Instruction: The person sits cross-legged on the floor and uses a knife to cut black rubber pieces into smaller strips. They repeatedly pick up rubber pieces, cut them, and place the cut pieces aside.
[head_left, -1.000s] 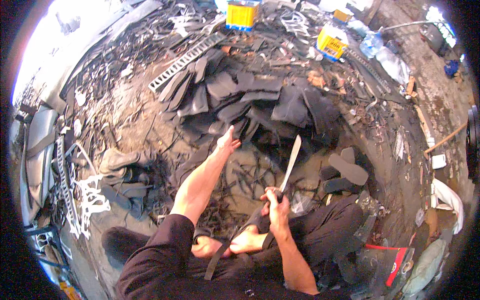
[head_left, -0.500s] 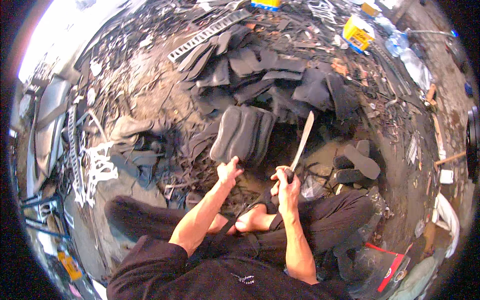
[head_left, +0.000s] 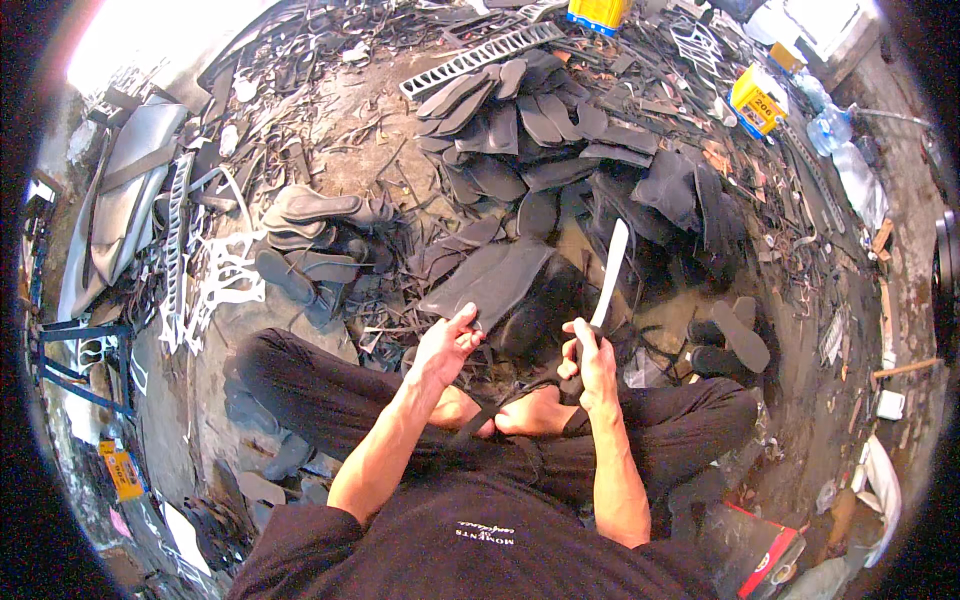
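my left grip [head_left: 448, 350] is pinched on the near edge of a dark sheet [head_left: 490, 285], which slopes out in front of my crossed legs [head_left: 330, 385], left of the blade. my right grip [head_left: 594, 370] is wrapped around the handle of a long knife [head_left: 612, 265], its pale blade pointing up and away from me; it looks clear of the sheet, so i see no cut being made at this moment.

as far as i can judge, this is cutting work partway through. done, by the look of it: the sole-shaped pieces [head_left: 540, 120] heaped beyond the sheet, a smaller stack [head_left: 310, 215] off to my left and a few grey soles [head_left: 740, 335] beyond my right leg. thin offcuts [head_left: 285, 75] strewn over the ground [head_left: 205, 380] suggest plenty of trimming. left, i'd say: this sheet, which looks uncut on the side i can see, and perhaps the broad black pieces [head_left: 675, 190] past the knife, though i cannot tell whether those are finished.
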